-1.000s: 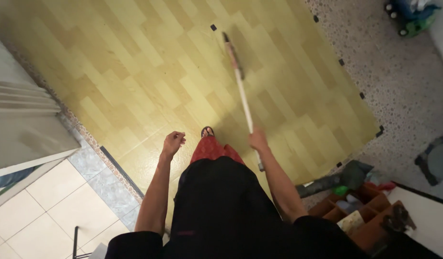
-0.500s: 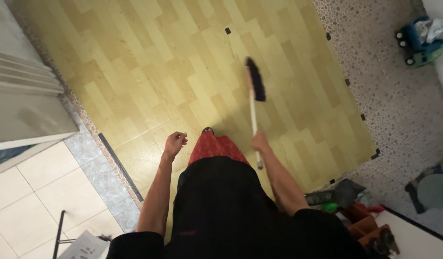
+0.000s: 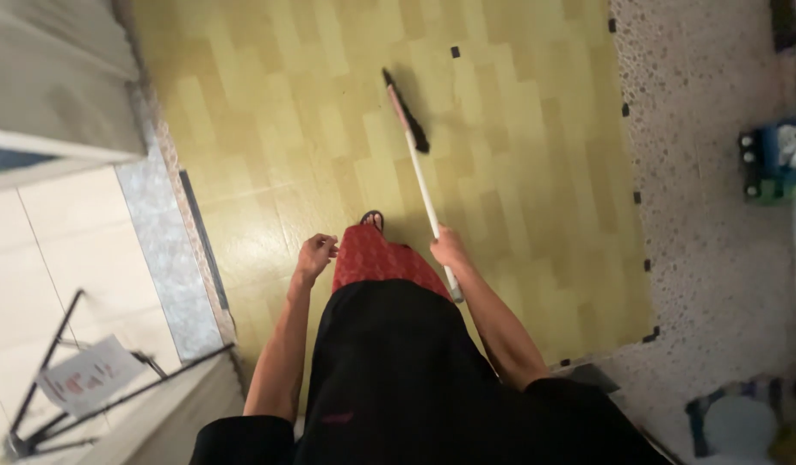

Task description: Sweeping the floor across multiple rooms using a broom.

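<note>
Your right hand [image 3: 448, 248] is wrapped around the broom [image 3: 418, 164] handle near its end; the dark bristle head lies far ahead on the yellow wood-pattern mat [image 3: 519, 172]. Your left hand [image 3: 315, 257] hangs loosely curled, holding nothing.

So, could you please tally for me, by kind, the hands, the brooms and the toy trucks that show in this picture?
Hands: 2, the left hand empty and the right hand gripping the broom handle
Brooms: 1, the broom with dark bristles on the yellow floor mat
Toy trucks: 1, the toy truck at the right edge
Total: 4
</note>
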